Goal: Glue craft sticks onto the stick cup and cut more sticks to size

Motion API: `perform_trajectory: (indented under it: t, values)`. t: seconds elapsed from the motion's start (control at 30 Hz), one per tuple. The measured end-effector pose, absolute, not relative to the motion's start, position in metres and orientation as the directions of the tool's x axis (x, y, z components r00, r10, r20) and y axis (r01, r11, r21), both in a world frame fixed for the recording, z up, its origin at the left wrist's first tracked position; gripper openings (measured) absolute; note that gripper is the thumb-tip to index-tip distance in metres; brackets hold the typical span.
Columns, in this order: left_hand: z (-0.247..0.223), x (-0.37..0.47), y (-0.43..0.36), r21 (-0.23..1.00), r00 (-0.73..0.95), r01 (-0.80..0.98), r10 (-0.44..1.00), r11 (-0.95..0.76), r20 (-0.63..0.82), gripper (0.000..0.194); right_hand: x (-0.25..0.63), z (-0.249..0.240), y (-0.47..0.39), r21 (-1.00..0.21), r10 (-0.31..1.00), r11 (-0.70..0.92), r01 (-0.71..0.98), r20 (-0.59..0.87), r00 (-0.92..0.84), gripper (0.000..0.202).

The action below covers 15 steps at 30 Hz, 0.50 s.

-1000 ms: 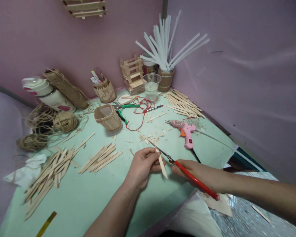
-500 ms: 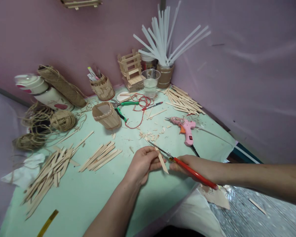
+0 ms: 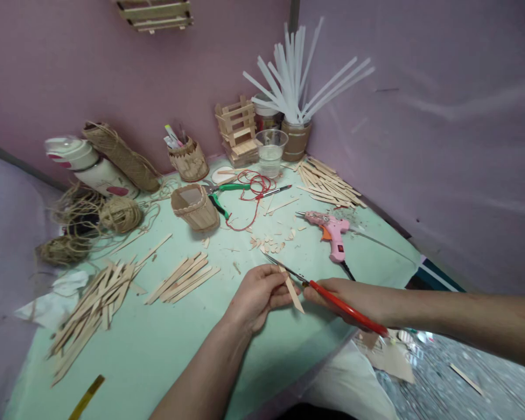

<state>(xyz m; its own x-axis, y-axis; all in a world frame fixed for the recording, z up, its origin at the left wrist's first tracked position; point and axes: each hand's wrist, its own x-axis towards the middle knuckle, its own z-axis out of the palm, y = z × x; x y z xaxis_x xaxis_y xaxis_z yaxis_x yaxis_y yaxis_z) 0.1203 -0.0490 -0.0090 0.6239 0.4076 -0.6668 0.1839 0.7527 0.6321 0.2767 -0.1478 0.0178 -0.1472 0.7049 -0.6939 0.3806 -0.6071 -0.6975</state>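
My left hand (image 3: 262, 291) pinches a flat wooden craft stick (image 3: 294, 294), whose lower end is cut at a slant. My right hand (image 3: 350, 300) is wrapped round the red handles of a pair of scissors (image 3: 347, 306). The scissor blades lie across the upper end of the stick, close to my left fingertips. Just beyond the blade tips, small wooden offcuts (image 3: 269, 242) are scattered on the green tabletop (image 3: 192, 356). To the left of my left hand lies a small group of craft sticks (image 3: 184, 280).
A pink glue gun (image 3: 330, 230) lies beyond my right hand. Green-handled pliers (image 3: 221, 204) and a stick-covered cup (image 3: 196, 210) stand mid-table. A larger pile of sticks (image 3: 91, 309) and twine balls (image 3: 121, 214) are at left. A cup of liquid (image 3: 270, 154) is at the back.
The whole view has shifted slightly, with things appearing a little lower and further right. Both hands keep their hold on the craft stick and scissors; the blades look much the same.
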Motion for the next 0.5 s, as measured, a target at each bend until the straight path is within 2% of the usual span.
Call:
perform_trajectory:
  t: [0.17, 0.37, 0.5]
  values:
    - [-0.010, 0.122, -0.047, 0.626, 0.601, 0.186, 0.417, 0.757, -0.682, 0.009, 0.278, -0.002, -0.149, -0.717, 0.720, -0.613, 0.332, -0.680, -0.138, 0.051]
    - [-0.008, 0.121, -0.044, 0.649, 0.579, 0.231, 0.434, 0.725, -0.690, 0.005, 0.282, 0.022, -0.149, -0.692, 0.698, -0.652, 0.311, -0.708, -0.111, 0.048]
    - [-0.010, 0.119, -0.039, 0.749, 0.556, 0.185, 0.561, 0.636, -0.614, 0.009, 0.281, 0.023, -0.159, -0.805, 0.825, -0.545, 0.233, -0.564, -0.019, 0.043]
